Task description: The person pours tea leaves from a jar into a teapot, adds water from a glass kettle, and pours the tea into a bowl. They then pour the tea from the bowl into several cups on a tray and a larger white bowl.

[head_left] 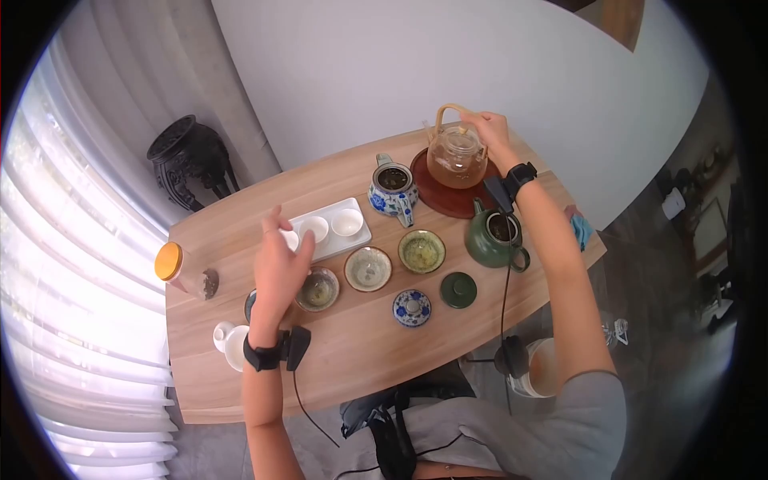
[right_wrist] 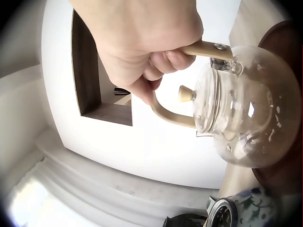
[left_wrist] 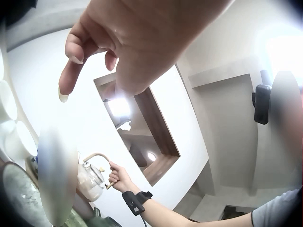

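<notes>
My right hand (head_left: 490, 134) grips the bent wooden handle (right_wrist: 173, 116) of a glass teapot (head_left: 456, 166), which has amber liquid inside and its lid on. The teapot appears over a round red-brown tray (head_left: 426, 190) at the back right of the table. My left hand (head_left: 280, 268), fingers loosely spread and holding nothing, hovers over the left end of a white rectangular tray (head_left: 340, 249). Small white cups (head_left: 346, 222) stand on that tray, one partly hidden by the hand. Just right of the left hand is a brownish-grey bowl (head_left: 318, 290).
A blue-and-white teapot (head_left: 384, 200) and a green teapot (head_left: 484, 240) stand lidless; their lids (head_left: 412, 309) lie in front. Two more bowls (head_left: 369, 269) sit mid-table. At left are a jar with a yellow lid (head_left: 168, 262) and a white vessel (head_left: 236, 346). A dark stool (head_left: 190, 160) stands behind.
</notes>
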A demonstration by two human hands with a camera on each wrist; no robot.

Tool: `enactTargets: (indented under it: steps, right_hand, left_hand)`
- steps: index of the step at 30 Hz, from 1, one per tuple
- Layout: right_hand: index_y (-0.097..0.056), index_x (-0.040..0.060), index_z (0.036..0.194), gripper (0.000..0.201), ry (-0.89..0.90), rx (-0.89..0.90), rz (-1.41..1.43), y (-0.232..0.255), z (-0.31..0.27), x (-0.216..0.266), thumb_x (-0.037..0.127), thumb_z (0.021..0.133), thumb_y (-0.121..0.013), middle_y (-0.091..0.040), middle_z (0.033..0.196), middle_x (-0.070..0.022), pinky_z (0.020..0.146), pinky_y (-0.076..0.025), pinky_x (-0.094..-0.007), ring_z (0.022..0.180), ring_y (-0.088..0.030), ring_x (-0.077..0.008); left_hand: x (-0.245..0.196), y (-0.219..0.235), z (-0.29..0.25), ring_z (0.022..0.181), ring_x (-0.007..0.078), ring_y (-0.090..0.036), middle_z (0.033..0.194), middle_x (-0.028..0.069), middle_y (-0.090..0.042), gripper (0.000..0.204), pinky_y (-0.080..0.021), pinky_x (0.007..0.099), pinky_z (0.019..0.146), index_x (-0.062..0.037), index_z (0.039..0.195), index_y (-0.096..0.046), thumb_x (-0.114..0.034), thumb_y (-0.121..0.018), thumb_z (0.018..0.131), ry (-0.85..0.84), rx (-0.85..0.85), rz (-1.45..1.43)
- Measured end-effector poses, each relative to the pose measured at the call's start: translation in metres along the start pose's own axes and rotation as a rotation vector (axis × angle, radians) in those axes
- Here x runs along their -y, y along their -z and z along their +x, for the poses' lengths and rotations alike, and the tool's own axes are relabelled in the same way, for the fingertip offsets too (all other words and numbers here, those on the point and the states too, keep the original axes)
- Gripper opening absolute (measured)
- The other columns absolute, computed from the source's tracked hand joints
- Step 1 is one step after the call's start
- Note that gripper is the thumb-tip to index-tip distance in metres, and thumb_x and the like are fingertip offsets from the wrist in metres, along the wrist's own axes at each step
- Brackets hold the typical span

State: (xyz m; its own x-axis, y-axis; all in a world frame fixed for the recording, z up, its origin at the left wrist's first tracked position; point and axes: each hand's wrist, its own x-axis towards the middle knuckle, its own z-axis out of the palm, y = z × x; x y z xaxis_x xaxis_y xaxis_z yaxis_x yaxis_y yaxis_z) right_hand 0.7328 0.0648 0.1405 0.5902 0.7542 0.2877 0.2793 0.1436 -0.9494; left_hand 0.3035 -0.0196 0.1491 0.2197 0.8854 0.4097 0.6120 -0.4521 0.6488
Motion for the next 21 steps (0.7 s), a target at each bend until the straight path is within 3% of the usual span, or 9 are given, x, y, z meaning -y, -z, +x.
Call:
enactTargets:
  steps: [2, 4, 6, 10, 13, 15, 19, 21]
  right_hand:
    - [-0.061, 0.0037, 0.065, 0.028, 0.005, -0.03, -0.021, 0.001, 0.002, -0.009, 0.025, 0.071, -0.077, -0.041, 0.052, 0.0048, 0.041, -0.021, -0.0258, 0.043, -0.031, -0.0058]
    - [-0.06, 0.0037, 0.064, 0.028, 0.011, -0.059, -0.041, 0.002, 0.003, -0.015, 0.026, 0.071, -0.077, -0.04, 0.052, 0.0048, 0.041, -0.021, -0.0265, 0.043, -0.031, -0.0062]
    - [-0.057, 0.0013, 0.055, 0.033, 0.001, -0.07, -0.048, 0.003, 0.002, -0.02, 0.024, 0.069, -0.077, -0.043, 0.053, 0.0028, 0.047, -0.027, -0.0291, 0.05, -0.035, -0.0089]
    - [-0.054, 0.0031, 0.053, 0.035, 0.001, -0.097, -0.004, 0.0, 0.005, -0.03, 0.024, 0.069, -0.077, -0.041, 0.051, 0.003, 0.046, -0.027, -0.0286, 0.049, -0.035, -0.0089]
    - [-0.053, 0.0042, 0.053, 0.034, -0.113, -0.068, 0.026, 0.011, 0.005, -0.033, 0.022, 0.072, -0.075, -0.042, 0.05, 0.002, 0.045, -0.028, -0.0276, 0.048, -0.04, -0.0095]
    - [-0.057, 0.0032, 0.061, 0.026, -0.143, 0.028, 0.118, 0.023, 0.016, -0.049, 0.019, 0.077, -0.07, -0.048, 0.054, -0.0006, 0.045, -0.033, -0.0255, 0.049, -0.046, -0.0117]
    - [-0.06, 0.0018, 0.08, 0.019, -0.254, -0.041, 0.158, 0.047, 0.028, -0.077, 0.021, 0.083, -0.063, -0.058, 0.071, -0.0056, 0.054, -0.044, -0.0268, 0.062, -0.054, -0.015]
    - [-0.059, 0.0025, 0.1, 0.026, -0.41, 0.075, 0.179, 0.063, 0.031, -0.085, 0.025, 0.087, -0.058, -0.06, 0.09, -0.0079, 0.072, -0.05, -0.0325, 0.081, -0.058, -0.0178]
  left_hand:
    - [0.003, 0.014, -0.013, 0.062, 0.0265, -0.059, 0.095, 0.0155, -0.057, 0.052, -0.048, 0.0379, 0.061, 0.0044, 0.122, -0.04, -0.021, -0.063, 0.083, 0.085, 0.022, -0.052]
    - [0.009, 0.027, -0.027, 0.056, 0.0214, -0.056, 0.109, 0.02, -0.057, 0.04, -0.047, 0.0338, 0.058, 0.0022, 0.112, -0.04, -0.017, -0.061, 0.084, 0.206, 0.011, -0.019]
    - [0.019, 0.029, -0.035, 0.054, 0.0204, -0.056, 0.117, 0.0223, -0.054, 0.036, -0.046, 0.0325, 0.056, 0.0007, 0.107, -0.039, -0.016, -0.061, 0.084, 0.203, -0.019, -0.043]
    - [0.029, 0.035, -0.041, 0.049, 0.0174, -0.056, 0.135, 0.0268, -0.044, 0.032, -0.045, 0.0292, 0.049, -0.003, 0.096, -0.032, -0.011, -0.061, 0.084, 0.2, -0.038, -0.102]
    - [0.033, 0.037, -0.042, 0.046, 0.0158, -0.057, 0.134, 0.0273, -0.044, 0.031, -0.044, 0.0267, 0.043, -0.0031, 0.097, -0.032, -0.009, -0.06, 0.084, 0.234, -0.048, -0.17]
    - [0.041, 0.036, -0.044, 0.046, 0.0156, -0.057, 0.134, 0.027, -0.044, 0.03, -0.044, 0.0257, 0.042, -0.0033, 0.097, -0.032, -0.008, -0.06, 0.085, 0.228, -0.058, -0.195]
    - [0.052, 0.037, -0.047, 0.048, 0.0145, -0.059, 0.134, 0.0253, -0.044, 0.028, -0.044, 0.0236, 0.042, -0.0036, 0.098, -0.033, -0.008, -0.058, 0.087, 0.24, -0.087, -0.265]
    - [0.056, 0.036, -0.048, 0.049, 0.0143, -0.059, 0.133, 0.0246, -0.045, 0.027, -0.044, 0.023, 0.042, -0.0033, 0.098, -0.033, -0.008, -0.057, 0.087, 0.246, -0.085, -0.289]
